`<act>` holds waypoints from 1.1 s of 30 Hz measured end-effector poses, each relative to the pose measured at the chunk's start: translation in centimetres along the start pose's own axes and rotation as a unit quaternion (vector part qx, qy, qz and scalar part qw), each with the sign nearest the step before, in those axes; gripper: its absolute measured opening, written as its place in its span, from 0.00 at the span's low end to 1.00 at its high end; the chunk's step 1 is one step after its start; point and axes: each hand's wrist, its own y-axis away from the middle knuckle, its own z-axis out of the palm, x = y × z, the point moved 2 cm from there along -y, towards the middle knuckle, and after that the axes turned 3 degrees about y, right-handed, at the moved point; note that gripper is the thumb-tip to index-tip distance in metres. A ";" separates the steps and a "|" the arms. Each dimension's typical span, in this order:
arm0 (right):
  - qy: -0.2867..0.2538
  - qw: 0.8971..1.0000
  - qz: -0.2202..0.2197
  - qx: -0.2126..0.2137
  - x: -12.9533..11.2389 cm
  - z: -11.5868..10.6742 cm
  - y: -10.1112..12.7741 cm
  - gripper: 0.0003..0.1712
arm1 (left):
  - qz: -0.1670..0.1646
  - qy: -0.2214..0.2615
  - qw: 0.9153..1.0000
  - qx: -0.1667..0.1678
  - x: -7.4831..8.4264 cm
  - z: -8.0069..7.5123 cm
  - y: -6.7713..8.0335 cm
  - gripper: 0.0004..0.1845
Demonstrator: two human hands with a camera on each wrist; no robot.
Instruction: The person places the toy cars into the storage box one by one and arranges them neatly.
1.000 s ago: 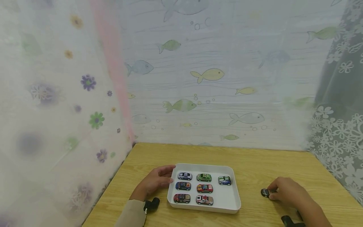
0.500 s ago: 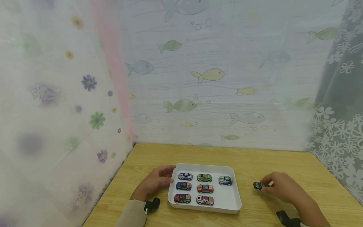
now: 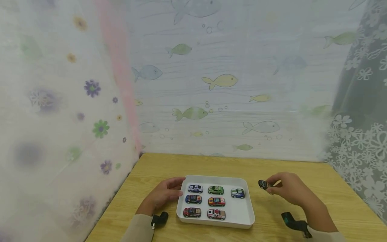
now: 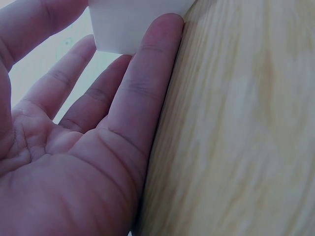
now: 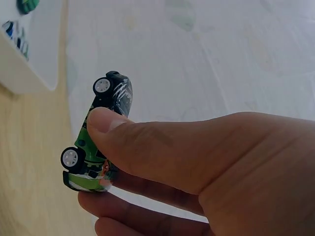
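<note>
My right hand [image 3: 288, 187] pinches a black and green toy car [image 5: 91, 142] between thumb and fingers, raised over the table to the right of the tray. In the right wrist view the thumb lies across the car's side, with two white-hubbed wheels showing. My left hand [image 3: 161, 194] touches the left wall of a white tray [image 3: 222, 223] with its fingers fairly straight. The left wrist view shows the little finger along the table by the tray's outer wall. Several toy cars stand inside the tray, among them a green car [image 3: 216, 190] and a blue, green and white car [image 3: 238, 193].
The tray stands on a wood-grain table [image 3: 169, 163]. Behind it hangs a curtain [image 3: 223, 97] printed with fish, and a flowered curtain [image 3: 60, 134] borders the left side. The tray's right column has bare floor in front of the blue, green and white car.
My right hand has lifted the black and green car and carried it leftward and farther back, closer to the tray. The left hand stays at the tray's left wall.
</note>
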 end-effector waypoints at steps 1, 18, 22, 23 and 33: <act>0.000 1.000 -0.001 0.003 -0.2 0.0 -0.1 0.20 | 0.000 -0.003 1.000 0.001 0.0 0.0 0.0 0.35; -0.005 0.999 -0.032 0.032 -2.3 1.5 -1.6 0.17 | 0.001 0.025 1.000 -0.007 0.4 0.4 0.0 0.35; 0.015 0.997 -0.056 0.044 -2.7 2.4 -2.0 0.15 | -0.001 0.025 1.000 -0.003 0.3 0.3 0.2 0.35; 0.019 0.997 -0.061 0.047 -2.8 2.6 -2.1 0.15 | -0.002 0.024 1.000 -0.002 0.3 0.3 0.2 0.35; 0.005 0.996 -0.079 0.032 -4.1 4.4 -2.7 0.13 | 0.003 0.026 1.000 -0.005 0.1 0.2 0.2 0.36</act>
